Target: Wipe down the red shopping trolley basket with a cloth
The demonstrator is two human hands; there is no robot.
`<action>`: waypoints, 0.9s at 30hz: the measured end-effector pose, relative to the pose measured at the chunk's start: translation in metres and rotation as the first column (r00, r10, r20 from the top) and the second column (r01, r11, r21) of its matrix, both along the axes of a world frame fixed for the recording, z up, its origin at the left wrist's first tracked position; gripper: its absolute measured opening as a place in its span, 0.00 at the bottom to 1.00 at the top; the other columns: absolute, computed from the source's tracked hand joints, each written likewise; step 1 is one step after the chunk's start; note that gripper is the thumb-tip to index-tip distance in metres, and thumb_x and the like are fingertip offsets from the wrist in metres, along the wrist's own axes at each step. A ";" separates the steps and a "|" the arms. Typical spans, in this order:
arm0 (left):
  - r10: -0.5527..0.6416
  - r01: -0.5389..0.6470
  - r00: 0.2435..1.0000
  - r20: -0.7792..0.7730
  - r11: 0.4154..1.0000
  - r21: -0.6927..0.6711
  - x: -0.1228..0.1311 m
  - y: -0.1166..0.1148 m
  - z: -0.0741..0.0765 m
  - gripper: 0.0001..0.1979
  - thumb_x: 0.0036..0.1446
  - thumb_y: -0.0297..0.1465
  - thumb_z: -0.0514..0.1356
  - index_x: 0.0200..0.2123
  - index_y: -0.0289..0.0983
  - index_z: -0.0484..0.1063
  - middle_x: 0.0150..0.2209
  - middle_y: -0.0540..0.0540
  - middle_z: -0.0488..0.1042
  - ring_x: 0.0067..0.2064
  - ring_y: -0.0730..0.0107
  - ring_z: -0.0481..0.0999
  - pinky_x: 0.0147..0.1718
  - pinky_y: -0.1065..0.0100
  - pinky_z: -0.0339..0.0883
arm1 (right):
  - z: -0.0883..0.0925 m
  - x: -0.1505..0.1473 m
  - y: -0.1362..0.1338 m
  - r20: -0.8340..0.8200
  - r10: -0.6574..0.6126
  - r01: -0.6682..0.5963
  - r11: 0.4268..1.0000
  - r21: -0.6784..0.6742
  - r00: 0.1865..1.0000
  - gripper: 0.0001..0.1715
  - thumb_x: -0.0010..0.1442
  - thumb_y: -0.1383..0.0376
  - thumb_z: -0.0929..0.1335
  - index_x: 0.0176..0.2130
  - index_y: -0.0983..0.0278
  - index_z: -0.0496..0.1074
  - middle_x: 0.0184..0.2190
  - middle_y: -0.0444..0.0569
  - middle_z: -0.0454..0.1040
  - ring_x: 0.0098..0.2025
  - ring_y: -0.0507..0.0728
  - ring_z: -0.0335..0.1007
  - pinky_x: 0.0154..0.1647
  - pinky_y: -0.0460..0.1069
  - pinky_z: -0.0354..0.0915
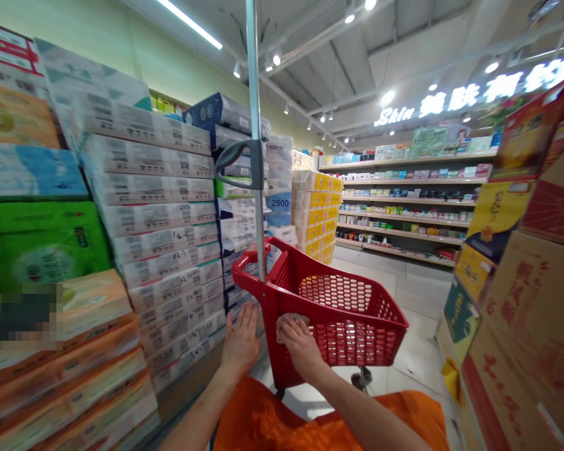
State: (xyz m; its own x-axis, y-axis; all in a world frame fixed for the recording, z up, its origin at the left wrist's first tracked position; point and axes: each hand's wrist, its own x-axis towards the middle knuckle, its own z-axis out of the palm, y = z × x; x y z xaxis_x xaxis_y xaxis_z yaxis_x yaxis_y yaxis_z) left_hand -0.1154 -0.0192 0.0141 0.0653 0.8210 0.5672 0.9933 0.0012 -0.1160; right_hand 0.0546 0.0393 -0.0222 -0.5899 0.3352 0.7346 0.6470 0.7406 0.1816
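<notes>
Standing tall on the left are piles of packs (169,188); boxes (533,300) pile up on the right, and shelves (404,180) stand at the back; one metal pole (254,75) sticks up at one red cart (338,313), in front of the packs; the pole has one gray grip (256,164); the cart is on the floor (407,282), shiny, with lots of little holes; the left hand (242,341) is empty beside it, fingers straight; the right hand (301,344) holds one gray cloth (302,318) against the cart's side.
</notes>
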 end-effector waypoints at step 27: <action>-0.112 0.117 0.993 -0.042 0.986 0.116 0.024 0.028 0.057 0.32 0.47 0.26 0.49 0.58 0.33 0.49 0.61 0.42 0.50 0.62 0.61 0.46 0.58 0.49 0.40 | 0.044 0.028 0.026 -0.189 -0.354 0.307 0.921 -0.238 0.916 0.30 0.52 0.80 0.56 0.53 0.64 0.63 0.54 0.50 0.63 0.55 0.57 0.56 0.55 0.55 0.50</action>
State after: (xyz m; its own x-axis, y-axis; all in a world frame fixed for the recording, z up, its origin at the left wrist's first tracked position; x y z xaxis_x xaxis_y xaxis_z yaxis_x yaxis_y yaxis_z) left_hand -0.0911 0.0091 0.0710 0.1766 0.7344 0.6553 0.9829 -0.0966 -0.1566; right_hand 0.0827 0.0657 0.0222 -0.2470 0.6353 0.7317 0.8670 0.4822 -0.1259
